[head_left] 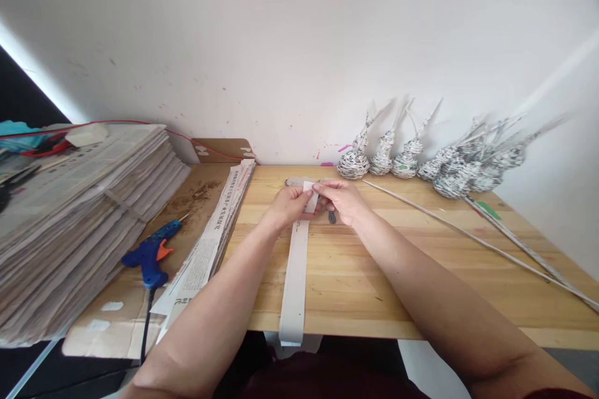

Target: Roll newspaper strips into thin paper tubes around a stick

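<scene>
Both my hands meet near the far middle of the wooden table, gripping the upper end of a long newspaper strip (294, 280). My left hand (291, 204) pinches the strip's left edge with thumb and fingers. On its other side, my right hand (342, 199) pinches the same end from the right. The strip runs down toward me and its lower end hangs slightly over the table's front edge. Behind my hands lies a greyish flat thing (296, 181), mostly covered, with a dark patterned bit showing below my right fingers; I cannot tell what it is.
Several bulb-shaped woven paper pieces (353, 162) stand along the wall. Long thin paper rods (449, 223) lie at right. To the left are a pile of cut newspaper strips (210, 243), a blue glue gun (148, 255) on cardboard, and a tall newspaper stack (84, 230).
</scene>
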Demonstrator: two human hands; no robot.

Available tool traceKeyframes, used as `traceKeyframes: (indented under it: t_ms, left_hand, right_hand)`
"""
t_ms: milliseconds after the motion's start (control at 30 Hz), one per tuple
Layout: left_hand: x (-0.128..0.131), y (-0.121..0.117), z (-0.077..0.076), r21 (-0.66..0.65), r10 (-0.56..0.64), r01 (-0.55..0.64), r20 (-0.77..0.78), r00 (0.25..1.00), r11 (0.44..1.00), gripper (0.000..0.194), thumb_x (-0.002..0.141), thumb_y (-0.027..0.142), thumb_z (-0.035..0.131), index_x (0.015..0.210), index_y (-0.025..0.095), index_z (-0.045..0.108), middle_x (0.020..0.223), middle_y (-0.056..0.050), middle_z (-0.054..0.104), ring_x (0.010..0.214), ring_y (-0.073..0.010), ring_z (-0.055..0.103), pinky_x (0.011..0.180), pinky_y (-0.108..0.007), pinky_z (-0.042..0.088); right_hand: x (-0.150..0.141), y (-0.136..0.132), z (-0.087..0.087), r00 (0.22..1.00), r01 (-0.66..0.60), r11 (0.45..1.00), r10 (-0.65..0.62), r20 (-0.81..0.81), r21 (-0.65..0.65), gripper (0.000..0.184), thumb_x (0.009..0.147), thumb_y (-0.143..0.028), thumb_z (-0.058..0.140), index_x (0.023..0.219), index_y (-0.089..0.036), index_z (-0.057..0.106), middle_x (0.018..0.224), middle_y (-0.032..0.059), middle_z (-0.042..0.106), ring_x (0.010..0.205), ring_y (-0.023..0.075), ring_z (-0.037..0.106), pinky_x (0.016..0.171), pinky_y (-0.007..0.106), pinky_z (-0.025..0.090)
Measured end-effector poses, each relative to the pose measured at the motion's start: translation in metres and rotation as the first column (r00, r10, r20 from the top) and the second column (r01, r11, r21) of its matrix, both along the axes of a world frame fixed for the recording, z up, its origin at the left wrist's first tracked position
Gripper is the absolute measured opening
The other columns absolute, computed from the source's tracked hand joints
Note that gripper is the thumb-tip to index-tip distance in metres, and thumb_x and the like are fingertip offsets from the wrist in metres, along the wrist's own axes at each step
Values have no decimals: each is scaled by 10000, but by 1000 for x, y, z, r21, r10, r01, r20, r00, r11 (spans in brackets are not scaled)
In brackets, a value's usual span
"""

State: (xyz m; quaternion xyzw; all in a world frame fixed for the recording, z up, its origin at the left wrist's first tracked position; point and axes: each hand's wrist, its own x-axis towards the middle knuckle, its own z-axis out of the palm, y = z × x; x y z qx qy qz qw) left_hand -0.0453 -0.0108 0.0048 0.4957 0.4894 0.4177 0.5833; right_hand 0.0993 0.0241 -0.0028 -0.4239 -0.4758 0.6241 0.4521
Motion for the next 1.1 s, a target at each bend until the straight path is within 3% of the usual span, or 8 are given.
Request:
traceKeyframes:
  t_ms: [233, 333, 467, 600, 800, 1100]
  left_hand:
    - [0, -2, 1, -4, -58, 58, -43, 997, 998, 221, 807, 366, 601, 842, 161, 676, 767, -58, 690, 722, -173, 655, 687, -320, 547]
    - [1, -2, 1, -12, -30, 29, -58, 998, 1000, 214, 796, 360, 624, 856, 161, 673, 743, -55, 690, 679, -172, 657, 658, -316, 550]
    - [-1, 1, 0, -40, 54, -55, -20, 998, 998, 222, 793, 365, 639, 837, 149, 668, 719, -55, 692, 630, -170, 661, 610, -299, 553]
    - [-3, 2, 3, -83, 85, -81, 57, 995, 993, 247, 789, 363, 659, 869, 129, 670, 752, -74, 705, 596, -152, 662, 547, -251, 539]
    - [-4, 1, 5, -71, 44, -39, 71, 997, 997, 280, 790, 362, 666, 934, 121, 663, 776, -81, 707, 600, -146, 665, 555, -243, 543]
    - [-6, 3, -3, 1, -52, 52, 21, 998, 999, 371, 670, 345, 765, 956, 138, 649, 845, -68, 708, 671, -153, 669, 629, -274, 542]
  right_hand:
    - [-4, -3, 0, 997, 77, 996, -76, 16, -39, 369, 452, -390, 863, 574, -153, 607, 479, -37, 486, 441, 67, 387, 353, 193, 210]
    - [-4, -3, 1, 991, 122, 992, -122, 53, -7, 402, 495, -442, 843, 526, -164, 554, 462, -42, 456, 429, 64, 369, 354, 192, 215]
    - [1, -2, 2, 999, -50, 998, 50, 5, 32, 384, 602, -512, 776, 628, -153, 641, 542, -11, 527, 486, 79, 449, 373, 187, 268]
    - [7, 0, 1, 976, -211, 976, 214, -49, 59, 337, 609, -428, 798, 783, -154, 706, 642, 3, 609, 584, 92, 539, 450, 186, 360]
    - [5, 1, -3, 976, -217, 969, 217, 13, 121, 300, 652, -394, 778, 805, -144, 717, 604, -2, 612, 542, 78, 536, 431, 180, 330]
    - [4, 0, 0, 990, -133, 983, 126, 59, 127, 217, 638, -326, 778, 687, -136, 685, 587, 4, 607, 506, 78, 531, 409, 185, 308]
